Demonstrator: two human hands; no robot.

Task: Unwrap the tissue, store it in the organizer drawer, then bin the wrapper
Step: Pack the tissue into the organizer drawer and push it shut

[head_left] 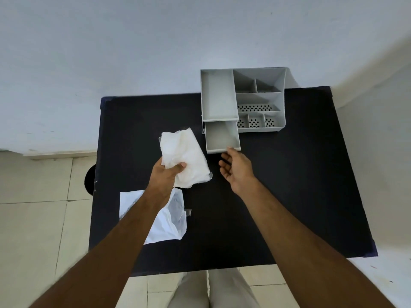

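A stack of white tissue [185, 155] is held above the black table [278, 185], with my left hand [168, 174] shut on its near edge. The clear plastic wrapper [171, 221] lies flat on the table under my left forearm. The grey organizer [242, 98] stands at the table's far side. Its drawer [222, 136] is pulled out toward me and has nothing in it. My right hand [235, 170] is palm up with fingers apart, its fingertips touching the drawer's front edge.
A round black shape [90, 180], partly hidden by the table's left edge, sits on the tiled floor. White walls stand behind and to the right of the table. My legs show below the near edge.
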